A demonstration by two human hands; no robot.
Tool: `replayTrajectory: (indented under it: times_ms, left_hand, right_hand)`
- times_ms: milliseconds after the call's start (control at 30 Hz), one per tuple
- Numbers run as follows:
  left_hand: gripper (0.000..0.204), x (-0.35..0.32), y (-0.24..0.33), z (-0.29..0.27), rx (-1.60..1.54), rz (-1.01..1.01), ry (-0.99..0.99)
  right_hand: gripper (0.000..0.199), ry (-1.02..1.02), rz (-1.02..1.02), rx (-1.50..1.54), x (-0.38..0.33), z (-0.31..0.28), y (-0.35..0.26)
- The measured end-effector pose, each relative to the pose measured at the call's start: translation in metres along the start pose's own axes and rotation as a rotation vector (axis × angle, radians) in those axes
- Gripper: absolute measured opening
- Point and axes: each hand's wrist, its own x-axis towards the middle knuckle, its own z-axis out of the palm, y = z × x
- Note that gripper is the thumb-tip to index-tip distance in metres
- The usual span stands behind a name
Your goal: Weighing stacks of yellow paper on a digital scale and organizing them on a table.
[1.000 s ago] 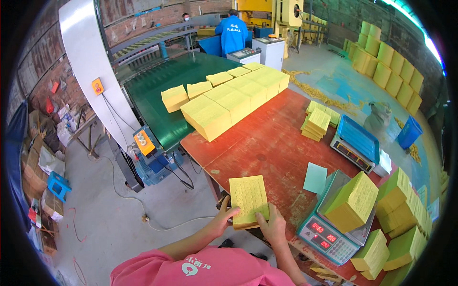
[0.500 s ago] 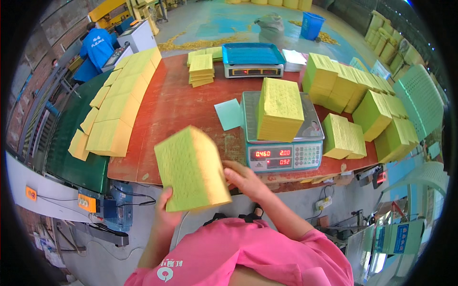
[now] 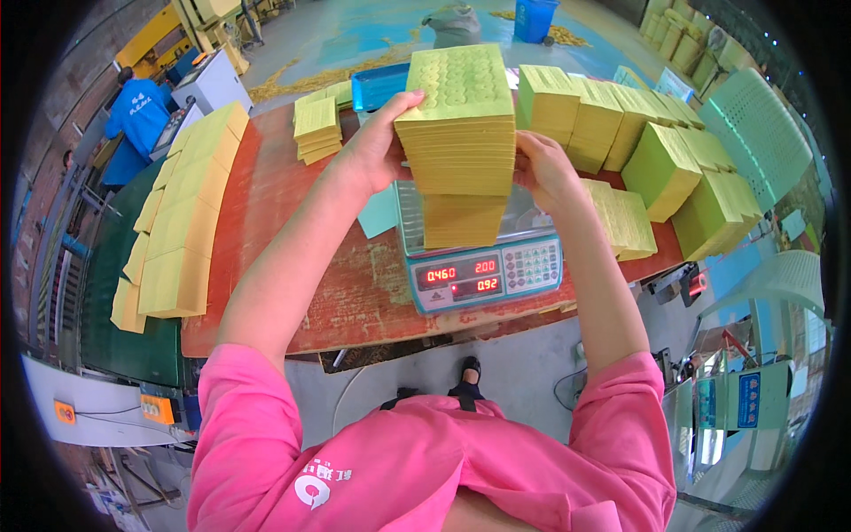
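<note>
My left hand (image 3: pixel 377 149) and my right hand (image 3: pixel 550 176) grip a thick stack of yellow paper (image 3: pixel 454 146) from its two sides. Its top sheet carries rows of embossed round marks. The held stack is directly over another yellow stack (image 3: pixel 463 222) on the digital scale (image 3: pixel 487 277), hiding most of that lower one. I cannot tell whether the two stacks touch. Red figures glow on the scale's front panel. Beside the scale, a pale green sheet (image 3: pixel 378 215) lies partly behind my left forearm.
Several yellow stacks (image 3: pixel 660 168) stand right of the scale. A long row of them (image 3: pixel 191 213) lines the left side of the red table (image 3: pixel 257 266). At the back are a small pile (image 3: pixel 316 129) and a blue tray (image 3: pixel 377 87). A person in blue (image 3: pixel 140 111) sits far left.
Both hands have carried the yellow paper stack up and right, from in front of my body to over the scale. My right hand has taken hold of its side. The view has shifted slightly.
</note>
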Motion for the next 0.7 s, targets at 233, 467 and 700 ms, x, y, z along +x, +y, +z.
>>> replayTrajectory:
  times_ms: [233, 467, 700]
  left_hand:
    - [0.074, 0.008, -0.018, -0.007, 0.030, -0.035, 0.110]
    - [0.074, 0.005, -0.016, 0.005, 0.163, -0.005, 0.107]
    - [0.075, -0.001, -0.030, 0.007, 0.150, 0.113, 0.209]
  right_hand:
    - [0.028, 0.025, 0.030, -0.056, 0.015, -0.006, 0.021]
    - [0.030, 0.057, 0.007, -0.114, 0.023, -0.021, 0.033]
    - [0.034, 0.060, -0.069, -0.271, 0.017, -0.018, 0.037]
